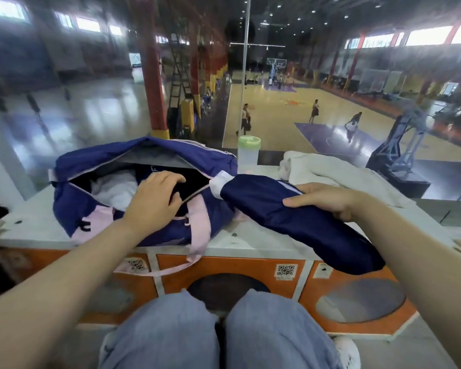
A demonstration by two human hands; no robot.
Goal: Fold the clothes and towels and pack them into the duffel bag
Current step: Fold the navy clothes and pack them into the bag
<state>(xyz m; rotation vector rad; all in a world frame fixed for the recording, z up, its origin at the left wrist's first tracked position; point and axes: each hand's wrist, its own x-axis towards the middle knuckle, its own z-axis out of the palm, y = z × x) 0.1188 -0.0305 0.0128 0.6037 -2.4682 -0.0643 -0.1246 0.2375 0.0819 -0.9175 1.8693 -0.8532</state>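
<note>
A navy duffel bag [99,209] with pink straps lies unzipped on the white ledge [250,241]. White cloth and a black garment show inside it. My left hand [155,198] grips the near edge of the bag's opening. My right hand [322,199] grips a folded navy garment [298,225] with a white cuff; its cuffed end points at the bag's opening. A white towel [336,171] lies crumpled behind my right hand.
A clear bottle with a green lid [248,153] stands behind the bag at the glass barrier. Beyond the glass is a basketball court with people. Orange panels [224,265] front the ledge, and my knees [224,331] are below.
</note>
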